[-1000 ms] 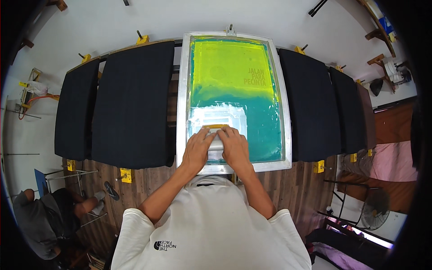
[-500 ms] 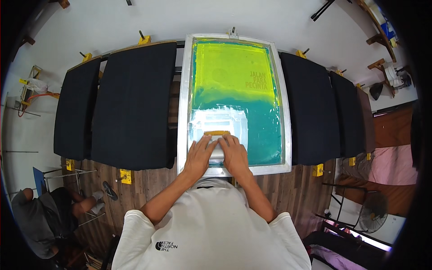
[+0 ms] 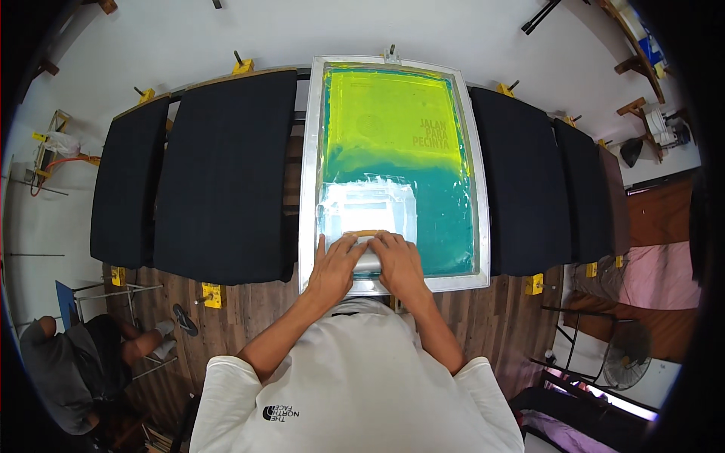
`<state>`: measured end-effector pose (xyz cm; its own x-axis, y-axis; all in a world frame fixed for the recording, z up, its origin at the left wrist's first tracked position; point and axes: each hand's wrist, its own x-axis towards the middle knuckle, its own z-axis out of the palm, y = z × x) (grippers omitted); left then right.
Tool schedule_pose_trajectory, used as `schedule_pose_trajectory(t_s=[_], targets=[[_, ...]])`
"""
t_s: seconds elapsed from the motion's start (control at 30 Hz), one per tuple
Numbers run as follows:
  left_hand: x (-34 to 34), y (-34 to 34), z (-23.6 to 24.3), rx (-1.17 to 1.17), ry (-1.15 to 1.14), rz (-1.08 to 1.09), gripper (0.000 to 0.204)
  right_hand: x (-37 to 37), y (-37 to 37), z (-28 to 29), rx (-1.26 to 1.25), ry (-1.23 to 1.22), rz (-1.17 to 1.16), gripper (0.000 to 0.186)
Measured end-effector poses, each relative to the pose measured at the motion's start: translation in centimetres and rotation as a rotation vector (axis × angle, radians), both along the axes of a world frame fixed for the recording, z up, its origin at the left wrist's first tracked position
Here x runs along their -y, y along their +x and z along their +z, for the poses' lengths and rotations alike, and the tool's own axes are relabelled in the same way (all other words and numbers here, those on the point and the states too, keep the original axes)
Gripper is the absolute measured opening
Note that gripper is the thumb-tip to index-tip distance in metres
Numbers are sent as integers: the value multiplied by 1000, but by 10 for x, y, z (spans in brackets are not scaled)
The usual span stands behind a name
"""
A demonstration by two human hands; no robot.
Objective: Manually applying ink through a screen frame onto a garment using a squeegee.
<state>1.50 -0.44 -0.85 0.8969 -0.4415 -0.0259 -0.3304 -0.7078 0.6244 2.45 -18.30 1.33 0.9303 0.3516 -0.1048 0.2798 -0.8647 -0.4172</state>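
Print workshop; framed screen (image 3: 400,170)

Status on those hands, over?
Left hand, right hand: both gripping silver squeegee. Squeegee at white patch on screen. Closest obstacle: metal frame's near edge.

White wall (image 3: 174,38); brown plank floor (image 3: 251,306); fan (image 3: 628,356) at right

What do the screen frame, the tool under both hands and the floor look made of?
Screen frame: satin metal, likely aluminium, by its silvery glints.
Tool: smooth silvery body, probably metal by its sheen; amber strip, evenly coloured, perhaps rubber or plastic.
Floor: matte wood or imitation planks, by streaky brown grain.
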Motion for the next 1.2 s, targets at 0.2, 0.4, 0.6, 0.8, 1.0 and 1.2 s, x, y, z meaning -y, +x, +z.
schedule_pose_trajectory(t_s=[0.2, 0.4, 0.6, 0.8, 1.0, 1.2], targets=[[4, 4, -8, 91, 12, 28, 62, -6, -4, -26, 152, -31, -82, 59], [1, -4, 6, -16, 2, 12, 63, -1, -7, -4, -5, -13, -5, 59], [2, -11, -10, 43, -7, 29, 61, -4, -14, -28, 154, 1, -61, 57], [-2, -2, 0, 84, 75, -8, 61, -5, -9, -6, -54, 1, -37, 56], [-3, -13, -8, 70, 20, -27, 63, -4, -23, -19, 36, 44, -51, 49], [0, -6, 2, 98, 35, -24, 68, -5, -16, -15, 159, -10, -58, 48]])
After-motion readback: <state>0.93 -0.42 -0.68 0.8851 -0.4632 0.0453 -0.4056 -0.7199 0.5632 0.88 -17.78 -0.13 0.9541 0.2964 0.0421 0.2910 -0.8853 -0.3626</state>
